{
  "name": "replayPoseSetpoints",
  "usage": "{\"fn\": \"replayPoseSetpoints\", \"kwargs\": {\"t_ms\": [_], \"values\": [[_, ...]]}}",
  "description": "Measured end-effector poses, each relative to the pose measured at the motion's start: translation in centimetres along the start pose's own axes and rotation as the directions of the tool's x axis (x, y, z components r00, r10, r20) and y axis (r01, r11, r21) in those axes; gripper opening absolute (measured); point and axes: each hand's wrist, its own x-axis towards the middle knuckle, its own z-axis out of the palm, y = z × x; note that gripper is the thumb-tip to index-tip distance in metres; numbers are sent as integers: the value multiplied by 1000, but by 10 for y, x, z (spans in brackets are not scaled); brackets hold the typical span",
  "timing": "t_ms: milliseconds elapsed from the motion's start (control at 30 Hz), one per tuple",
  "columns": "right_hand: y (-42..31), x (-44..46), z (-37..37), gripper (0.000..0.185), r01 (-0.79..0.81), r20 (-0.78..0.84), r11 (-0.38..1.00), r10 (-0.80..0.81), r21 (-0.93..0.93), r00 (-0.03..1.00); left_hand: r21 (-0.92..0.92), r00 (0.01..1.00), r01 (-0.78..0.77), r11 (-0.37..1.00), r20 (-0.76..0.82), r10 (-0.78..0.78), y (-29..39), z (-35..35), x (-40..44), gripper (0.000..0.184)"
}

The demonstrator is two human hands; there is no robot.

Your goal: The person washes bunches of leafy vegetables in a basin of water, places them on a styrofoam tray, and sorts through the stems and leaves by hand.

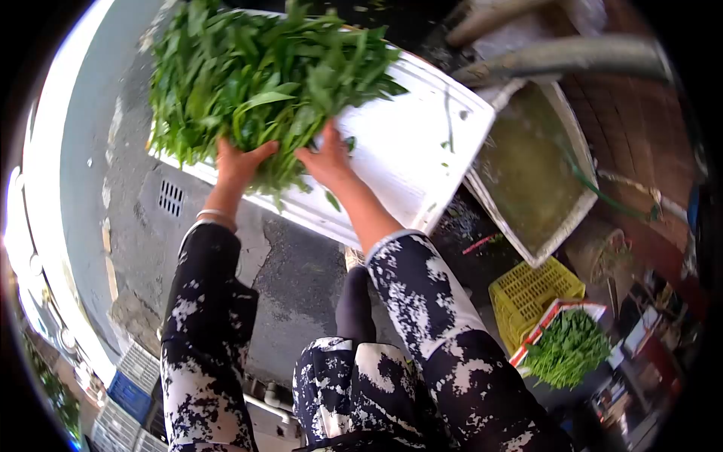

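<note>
A large heap of long-leaved leafy greens covers the left part of a white foam board or box lid. My left hand is at the heap's near edge, its thumb pointing right and its fingers partly buried among the stems. A short way to the right, my right hand grips the stems too, its thumb toward the left hand. Leaves hide most of the fingertips of both hands. Small loose leaf bits lie on the white surface to the right.
A foam box of murky water stands at right, with a thick grey pipe above it. Below are a yellow crate and more greens in a box. A floor drain is at left, near stacked crates.
</note>
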Motion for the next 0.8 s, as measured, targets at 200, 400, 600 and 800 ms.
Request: {"fn": "replayPoseSetpoints", "kwargs": {"t_ms": [200,400,600,800], "values": [[11,-83,-60,53,-220,-91,958,239,185,967,332,989,122,935,40,-143,-5,-33,-76,95],[143,-223,-115,35,-287,-233,840,427,461,874,721,991,-13,693,101,-86,-86,-85,-50,61],[286,-427,-215,32,-371,-525,791,604,486,599,970,959,-191,148,153,238,55,-40,-53,64],[444,-632,-281,17,15,-769,769,637,639,57,521,817,577,630,-372,-441,219,165,-149,51]]}}
